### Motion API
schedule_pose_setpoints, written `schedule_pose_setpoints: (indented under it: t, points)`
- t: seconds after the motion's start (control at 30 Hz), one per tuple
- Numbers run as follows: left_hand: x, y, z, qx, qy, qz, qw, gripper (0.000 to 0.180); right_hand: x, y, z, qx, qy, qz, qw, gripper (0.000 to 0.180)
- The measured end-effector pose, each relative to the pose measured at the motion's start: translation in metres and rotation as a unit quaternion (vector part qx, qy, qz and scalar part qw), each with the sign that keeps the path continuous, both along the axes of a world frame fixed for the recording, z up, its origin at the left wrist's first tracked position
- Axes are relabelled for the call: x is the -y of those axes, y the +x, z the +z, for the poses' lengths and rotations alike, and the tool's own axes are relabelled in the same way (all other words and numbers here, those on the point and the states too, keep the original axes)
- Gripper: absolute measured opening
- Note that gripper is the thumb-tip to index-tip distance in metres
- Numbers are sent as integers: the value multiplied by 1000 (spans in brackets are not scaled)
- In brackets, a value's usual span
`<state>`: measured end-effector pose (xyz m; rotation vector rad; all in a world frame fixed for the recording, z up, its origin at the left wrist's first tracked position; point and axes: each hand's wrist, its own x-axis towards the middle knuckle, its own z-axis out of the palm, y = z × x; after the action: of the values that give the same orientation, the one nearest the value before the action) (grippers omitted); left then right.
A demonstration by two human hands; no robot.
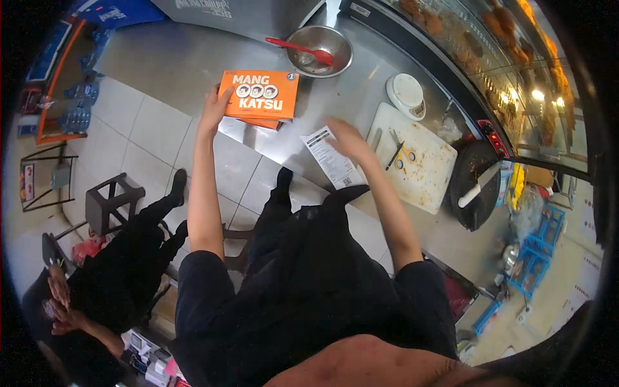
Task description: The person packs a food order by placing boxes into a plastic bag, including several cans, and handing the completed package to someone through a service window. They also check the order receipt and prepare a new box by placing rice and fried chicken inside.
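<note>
On the steel counter (193,61), the left hand (214,109) grips the near-left edge of 1 orange box (259,94), steadying it atop a second box. The right hand (345,138), fingers spread, presses on a paper receipt (330,158). Behind, 1 metal bowl (320,50) holds a red spatula (300,48).

1. Your left hand (215,109) is gripping the near left edge of a flat orange box (259,94) with white lettering and round pictures, lying at upper centre on a second orange box.
2. Your right hand (347,138) is resting on a white printed receipt (331,160) at centre.
3. Small white and pink packets (155,364) are sitting at the lower left.
</note>
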<state>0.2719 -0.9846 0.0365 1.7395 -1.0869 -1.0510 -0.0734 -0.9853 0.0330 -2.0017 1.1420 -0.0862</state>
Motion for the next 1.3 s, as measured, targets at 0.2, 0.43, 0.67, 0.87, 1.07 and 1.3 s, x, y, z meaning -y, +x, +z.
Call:
schedule_pose_setpoints:
  t: [0.2,0.43,0.67,0.87,1.07,1.3]
  points:
    - [21,13,-1,38,21,-40,998,69,-57,-20,-47,-60,-141,-104,983,55]
    - [38,55,-2,-119,112,-189,968,82,-5,29,-49,329,287,-462,772,34]
    - [43,57,-32,-298,165,-137,930,60,17,144,-41,561,477,-362,571,65]
    - [31,36,-14,-412,133,-235,870,69,-17,146,-58,568,361,-314,669,61]
    - [-21,-18,19,-339,145,-222,903,66,-95,53,20,627,259,-304,669,59]
    - [-128,-271,95,-250,234,-499,796,63,-332,-104,84,668,5,-478,570,57]
